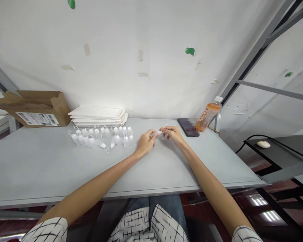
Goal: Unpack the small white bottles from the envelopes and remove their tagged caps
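Note:
My left hand (145,143) is closed around a small white squeeze bottle (156,133), held on its side just above the table. My right hand (173,134) pinches the cap end of that same bottle, and a thin white strip sticks up past the fingertips. Fingers cover most of the bottle, so whether its cap is on cannot be made out. To the left of my left hand stand several similar small white bottles (82,140) in loose rows, many with looped straps at their caps. A few of them lean or lie tilted.
Behind the bottles lies a stack of white envelopes (98,112), beside an open cardboard box (40,112). A dark phone (185,125) and a bottle of orange drink (209,116) are at the table's back right. A white mouse (263,144) rests on a separate dark surface.

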{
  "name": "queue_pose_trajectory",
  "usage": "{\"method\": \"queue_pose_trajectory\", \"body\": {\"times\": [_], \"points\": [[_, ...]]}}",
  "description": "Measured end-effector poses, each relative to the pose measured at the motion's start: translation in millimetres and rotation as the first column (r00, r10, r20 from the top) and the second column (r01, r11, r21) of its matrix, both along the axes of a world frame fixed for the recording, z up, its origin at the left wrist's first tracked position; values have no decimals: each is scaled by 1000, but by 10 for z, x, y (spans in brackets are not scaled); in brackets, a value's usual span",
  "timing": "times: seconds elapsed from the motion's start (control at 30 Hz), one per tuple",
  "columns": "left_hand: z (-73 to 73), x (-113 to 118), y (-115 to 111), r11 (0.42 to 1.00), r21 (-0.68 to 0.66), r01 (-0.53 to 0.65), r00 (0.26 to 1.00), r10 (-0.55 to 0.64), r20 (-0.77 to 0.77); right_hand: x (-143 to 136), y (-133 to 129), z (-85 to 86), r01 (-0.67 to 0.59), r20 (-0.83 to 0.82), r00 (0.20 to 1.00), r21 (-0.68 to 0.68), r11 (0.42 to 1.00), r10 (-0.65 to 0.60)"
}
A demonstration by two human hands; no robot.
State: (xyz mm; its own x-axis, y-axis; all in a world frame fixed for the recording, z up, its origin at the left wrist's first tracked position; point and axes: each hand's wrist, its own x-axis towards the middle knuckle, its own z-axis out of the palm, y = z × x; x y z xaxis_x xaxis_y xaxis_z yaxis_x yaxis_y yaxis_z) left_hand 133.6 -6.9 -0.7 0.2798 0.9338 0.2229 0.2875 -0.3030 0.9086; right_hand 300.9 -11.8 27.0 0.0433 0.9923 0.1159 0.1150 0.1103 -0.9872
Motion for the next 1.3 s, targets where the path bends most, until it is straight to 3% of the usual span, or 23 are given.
{"method": "queue_pose_trajectory", "body": {"times": [0.2,0.5,0.63,1.1,1.2,1.3], "points": [[-11,38,20,999,-41,19,997,-16,74,12,2,32,15,-6,1000,-15,1000,-15],[37,115,33,945,-265,191,908,-68,413,-55,-6,24,48,-102,994,-15,999,-49],[27,101,9,939,-270,212,899,-79,430,-54,-4,33,-22,-103,995,-61,998,15],[18,186,-2,939,-291,182,905,-45,423,-119,33,4,148,-154,974,-113,983,-164],[27,165,-8,946,-272,174,902,-42,430,-127,30,-2,131,-144,980,-60,990,-139],[35,129,-16,956,-244,161,898,-39,439,-133,4,8,33,-140,989,-56,998,-40]]}}
